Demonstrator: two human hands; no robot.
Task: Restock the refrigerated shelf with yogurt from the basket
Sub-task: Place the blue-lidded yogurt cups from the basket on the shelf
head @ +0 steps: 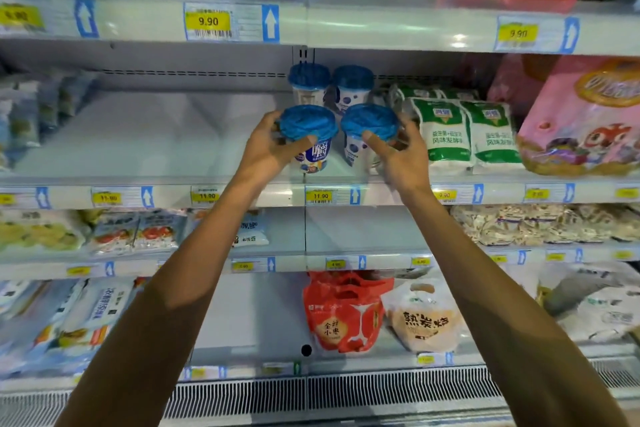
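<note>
At frame centre we see the left hand (268, 146) and right hand (398, 152) each clasping a blue-lidded yogurt cup (308, 135), (369, 133) by its rim, setting both on the shelf (156, 149) before two rear cups (310, 85), apparently forming rows.

Yogurt cup (318, 153) read 嚼. Price tag (320, 196) under it read 11.90, upper tag (207, 21) above-left 9.90, green pouch (446, 137) right 风味发酵乳, beige bag (425, 322) below 熟炭烧.

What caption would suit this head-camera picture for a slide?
Left hand holds one yogurt cup, right hand a second cup, before two back cups on the shelf.
</note>
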